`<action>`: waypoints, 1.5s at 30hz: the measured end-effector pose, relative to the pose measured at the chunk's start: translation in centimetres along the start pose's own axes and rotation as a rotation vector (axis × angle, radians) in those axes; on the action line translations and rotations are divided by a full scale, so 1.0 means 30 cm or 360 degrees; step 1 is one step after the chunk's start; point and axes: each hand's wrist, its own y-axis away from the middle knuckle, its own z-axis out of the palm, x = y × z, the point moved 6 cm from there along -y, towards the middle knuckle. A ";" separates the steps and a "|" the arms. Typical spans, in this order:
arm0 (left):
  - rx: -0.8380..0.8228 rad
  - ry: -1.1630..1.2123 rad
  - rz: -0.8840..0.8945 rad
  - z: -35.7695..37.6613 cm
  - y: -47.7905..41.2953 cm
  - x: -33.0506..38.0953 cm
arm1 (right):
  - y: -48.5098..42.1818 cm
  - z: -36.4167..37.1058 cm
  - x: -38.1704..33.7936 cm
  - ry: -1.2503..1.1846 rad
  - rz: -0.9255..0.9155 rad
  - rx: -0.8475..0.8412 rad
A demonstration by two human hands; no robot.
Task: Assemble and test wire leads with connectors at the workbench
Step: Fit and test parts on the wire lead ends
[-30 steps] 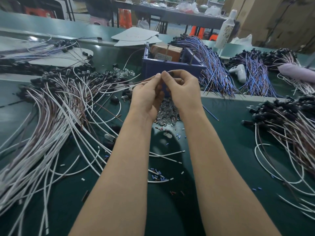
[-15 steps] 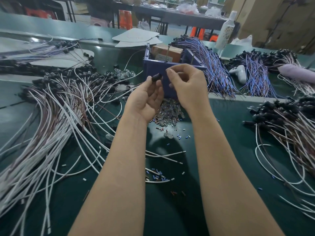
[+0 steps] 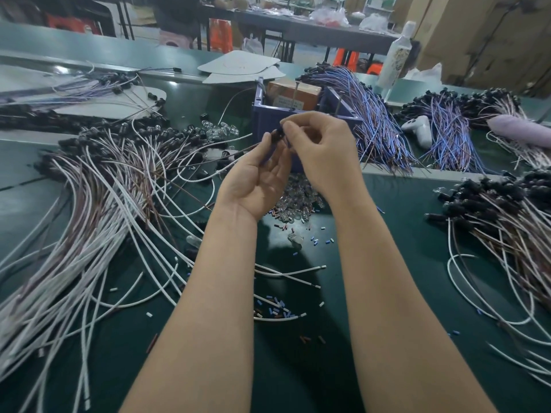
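The black connector (image 3: 278, 135) sits raised above the tabletop (image 3: 402, 263), just above the middle of the view and in front of a blue bin (image 3: 265, 123). It is pinched from both sides. The left hand (image 3: 256, 180) lies palm up at its 7 o'clock, with the thumb and forefinger closed on the connector and the other fingers loosely curled. The right hand (image 3: 325, 150) comes in from 4 o'clock, thumb and forefinger tips clamped on the same piece and the rest of its fingers curled in. A thin wire lead (image 3: 232, 155) trails from the connector toward 8 o'clock. Directly below the hands, at 6 o'clock, lies a heap of small clear bulbs (image 3: 298, 201), and farther down a scatter of blue and brown sleeves (image 3: 274, 305). At 12 o'clock a cardboard box (image 3: 293, 93) stands inside the bin. A broad fan of white and brown leads (image 3: 98, 186) with black ends covers the tabletop from 8 to 9 o'clock. Blue and purple leads (image 3: 372, 114) drape at 2 o'clock, with a white bottle (image 3: 393, 55) behind them. Another pile of black-capped leads (image 3: 507, 210) lies at 4 o'clock.
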 end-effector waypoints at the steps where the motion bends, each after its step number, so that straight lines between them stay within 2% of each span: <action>1: 0.0016 0.0033 0.0000 -0.004 -0.001 0.002 | -0.003 -0.007 0.002 -0.0042 0.0011 -0.0005; 7: -0.0006 0.0069 0.0015 -0.009 0.009 0.001 | -0.010 -0.032 0.031 -0.0087 0.0096 0.0016; 18: 0.0036 -0.0051 0.0082 -0.013 0.002 0.008 | -0.013 -0.020 0.009 0.0026 0.0020 -0.0134; 26: 0.0059 -0.0151 0.0144 -0.017 0.000 0.013 | -0.007 -0.017 -0.011 0.0283 -0.0037 -0.0071; 31: 0.0046 -0.0356 0.0209 -0.018 -0.005 0.018 | -0.010 -0.026 -0.004 0.0440 -0.0006 -0.0062; 41: 0.0095 -0.0632 0.0332 -0.012 -0.003 0.030 | -0.015 -0.028 0.032 0.0479 0.0129 -0.0105; 45: 0.0076 -0.0660 0.0330 -0.006 0.001 0.030 | -0.013 -0.037 0.048 0.0339 0.0193 -0.0125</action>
